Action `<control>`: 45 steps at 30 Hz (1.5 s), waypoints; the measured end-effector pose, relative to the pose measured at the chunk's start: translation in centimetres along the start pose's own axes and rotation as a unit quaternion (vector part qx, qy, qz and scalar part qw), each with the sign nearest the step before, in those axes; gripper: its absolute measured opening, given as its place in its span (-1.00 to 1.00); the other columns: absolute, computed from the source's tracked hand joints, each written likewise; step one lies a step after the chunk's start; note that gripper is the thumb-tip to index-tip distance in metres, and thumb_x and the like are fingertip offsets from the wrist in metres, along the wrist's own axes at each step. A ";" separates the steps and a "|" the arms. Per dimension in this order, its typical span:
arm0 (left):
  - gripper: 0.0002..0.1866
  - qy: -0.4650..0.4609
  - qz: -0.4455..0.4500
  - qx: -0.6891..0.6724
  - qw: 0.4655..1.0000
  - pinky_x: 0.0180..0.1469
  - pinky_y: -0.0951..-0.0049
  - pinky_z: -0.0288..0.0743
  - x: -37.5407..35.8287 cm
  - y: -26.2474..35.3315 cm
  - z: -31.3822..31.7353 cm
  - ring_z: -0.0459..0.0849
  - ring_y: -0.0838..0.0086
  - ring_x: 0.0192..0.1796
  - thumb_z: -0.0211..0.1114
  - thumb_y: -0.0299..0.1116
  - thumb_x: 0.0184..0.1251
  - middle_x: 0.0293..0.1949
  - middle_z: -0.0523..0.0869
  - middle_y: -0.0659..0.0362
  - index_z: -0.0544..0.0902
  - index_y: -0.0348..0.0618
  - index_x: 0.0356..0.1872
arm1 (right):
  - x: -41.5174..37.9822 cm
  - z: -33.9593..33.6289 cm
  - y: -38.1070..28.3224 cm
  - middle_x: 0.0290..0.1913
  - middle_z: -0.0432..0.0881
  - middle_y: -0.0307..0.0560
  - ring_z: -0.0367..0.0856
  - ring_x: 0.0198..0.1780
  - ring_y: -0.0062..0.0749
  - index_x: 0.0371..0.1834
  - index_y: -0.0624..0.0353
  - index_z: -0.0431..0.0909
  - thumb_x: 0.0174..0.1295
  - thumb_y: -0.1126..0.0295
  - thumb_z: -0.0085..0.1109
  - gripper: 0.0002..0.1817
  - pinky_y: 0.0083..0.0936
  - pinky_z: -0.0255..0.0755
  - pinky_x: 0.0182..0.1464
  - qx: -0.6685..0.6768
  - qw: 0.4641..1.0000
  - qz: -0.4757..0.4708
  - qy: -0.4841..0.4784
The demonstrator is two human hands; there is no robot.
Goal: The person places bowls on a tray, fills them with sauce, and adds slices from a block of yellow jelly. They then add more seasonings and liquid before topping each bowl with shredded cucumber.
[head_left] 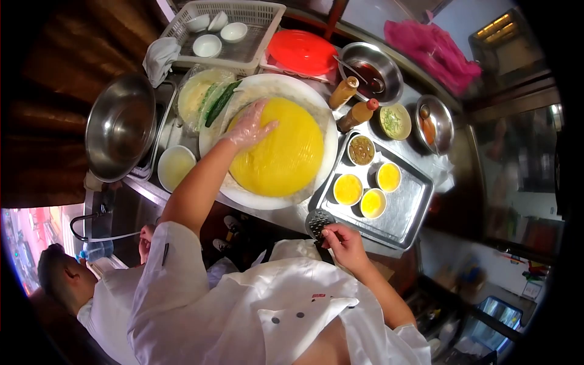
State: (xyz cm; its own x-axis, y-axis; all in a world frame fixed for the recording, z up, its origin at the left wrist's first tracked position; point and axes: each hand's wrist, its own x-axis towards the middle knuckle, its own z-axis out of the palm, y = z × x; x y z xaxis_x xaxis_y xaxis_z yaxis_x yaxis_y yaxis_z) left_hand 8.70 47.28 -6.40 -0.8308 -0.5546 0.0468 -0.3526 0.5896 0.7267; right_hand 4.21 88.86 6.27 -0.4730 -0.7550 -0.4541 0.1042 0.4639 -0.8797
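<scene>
The big yellow dome (286,158), smooth and shiny, sits in the middle of the scene, on a large white round dish (330,143) upon the metal counter. The left hand (248,126), in a thin clear glove, lies on its far left part; the thumb stands away from the other fingers, which are extended over the surface. The right hand (344,246) is near the near left corner of the metal tray (401,210), w/ thumb and index finger pinching a dark perforated tool (317,224); the other fingers look curled, exact position I cannot tell.

On the tray stand 3 cups w/ yellow content (348,190) and, farther, 1 cup w/ brownish content (361,149). Just beyond the tray are 2 sauce bottles (344,92) and a bowl w/ green shreds (395,121); to the right, a metal bowl w/ spoon (444,137). Far side: metal bowl w/ dark liquid (367,68), red lid (302,52), and a basket (267,39) w/ 4 small white bowls (207,45).

Left of the dome: a cucumber (222,103), a clear bag w/ pale food (193,100), a white bowl w/ pale content (176,168), then a big empty metal bowl (121,131). Near left, a co-worker (115,304) in white is at the sink side.
</scene>
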 end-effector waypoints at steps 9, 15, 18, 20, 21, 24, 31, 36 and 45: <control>-0.33 -0.080 0.136 -0.011 0.987 0.45 0.14 0.37 -6.3 3.0 -1.0 0.49 0.05 0.40 0.62 -0.22 0.13 0.29 0.57 -0.05 0.56 -0.12 0.28 | -2.7 -4.4 2.4 -0.31 0.68 -0.22 0.64 -0.31 -0.64 -0.09 0.31 0.67 0.51 0.40 0.22 -0.83 -0.65 0.54 -0.23 0.100 0.993 -0.005 0.063; -0.63 0.147 0.013 0.084 0.985 0.25 0.16 0.54 -10.1 3.5 3.9 0.69 0.05 0.12 0.55 -0.31 0.22 0.01 0.74 -0.04 0.69 -0.17 0.02 | -4.3 -9.1 4.0 -0.34 0.67 -0.23 0.62 -0.34 -0.67 -0.10 0.34 0.66 0.53 0.36 0.20 -0.79 -0.66 0.52 -0.27 0.117 0.993 0.008 0.016; -0.58 0.167 -0.108 0.190 0.961 0.18 0.24 0.58 -9.6 4.3 4.3 0.75 0.15 0.05 0.50 -0.23 0.29 -0.02 0.78 -0.03 0.68 -0.24 0.07 | -5.6 -12.1 6.4 -0.35 0.68 -0.22 0.62 -0.37 -0.67 -0.09 0.34 0.66 0.52 0.35 0.21 -0.78 -0.67 0.52 -0.29 0.129 0.992 -0.003 -0.003; -0.55 0.115 -0.178 0.096 0.972 0.15 0.28 0.60 -8.4 5.3 2.3 0.77 0.20 0.03 0.49 -0.20 0.30 -0.01 0.79 -0.02 0.68 -0.26 0.10 | -6.6 -14.1 7.8 -0.34 0.69 -0.21 0.63 -0.37 -0.67 -0.07 0.33 0.67 0.52 0.34 0.22 -0.78 -0.67 0.52 -0.30 0.133 0.991 -0.006 -0.007; -0.52 0.066 -0.246 -0.011 0.967 0.11 0.32 0.62 -7.7 5.9 1.5 0.78 0.25 0.01 0.48 -0.17 0.31 0.01 0.80 0.00 0.67 -0.29 0.13 | -7.2 -15.2 9.0 -0.34 0.69 -0.21 0.63 -0.37 -0.67 -0.07 0.33 0.67 0.52 0.34 0.22 -0.78 -0.67 0.52 -0.30 0.141 0.990 -0.009 -0.016; -0.50 0.019 -0.290 -0.078 0.954 -0.02 0.39 0.65 -5.8 8.6 -0.7 0.78 0.45 -0.13 0.52 -0.19 0.31 -0.06 0.82 0.14 0.66 -0.27 0.16 | -8.5 -18.3 12.4 -0.31 0.70 -0.22 0.63 -0.37 -0.67 -0.07 0.30 0.68 0.51 0.35 0.23 -0.79 -0.68 0.51 -0.29 0.169 0.985 0.019 0.023; -0.54 -0.086 -0.376 -0.050 0.921 -0.15 0.46 0.66 -1.4 16.8 -3.6 0.78 0.45 -0.22 0.51 -0.49 0.21 -0.14 0.80 0.13 0.62 -0.27 0.15 | -10.3 -23.3 15.0 -0.32 0.67 -0.20 0.58 -0.40 -0.63 -0.11 0.33 0.65 0.51 0.42 0.20 -0.84 -0.66 0.48 -0.31 0.228 0.970 0.026 0.084; -0.56 -0.110 -0.335 -0.018 0.936 -0.16 0.48 0.66 -0.6 17.1 -3.7 0.78 0.49 -0.25 0.48 -0.52 0.20 -0.17 0.79 0.15 0.62 -0.28 0.13 | -9.8 -24.5 15.0 -0.33 0.66 -0.20 0.56 -0.41 -0.63 -0.12 0.36 0.64 0.51 0.41 0.21 -0.82 -0.65 0.48 -0.31 0.250 0.961 0.019 0.114; -0.39 -0.202 -0.298 0.016 0.933 -0.12 0.49 0.62 -2.1 36.2 6.6 0.72 0.52 -0.21 0.48 -0.40 0.16 -0.14 0.78 0.16 0.57 -0.26 0.28 | -10.2 -26.1 16.5 -0.30 0.68 -0.20 0.60 -0.38 -0.64 -0.07 0.35 0.64 0.52 0.41 0.20 -0.82 -0.64 0.49 -0.30 0.241 0.966 0.010 0.096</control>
State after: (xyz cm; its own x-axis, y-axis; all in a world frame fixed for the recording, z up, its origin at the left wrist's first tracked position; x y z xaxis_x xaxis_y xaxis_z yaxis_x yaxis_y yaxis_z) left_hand -5.13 73.67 15.28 -0.5760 -0.5265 -0.6253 -0.8105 0.2684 0.5206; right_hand -12.10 116.32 0.08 -0.6150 -0.6268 -0.4785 0.4883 0.1738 -0.8552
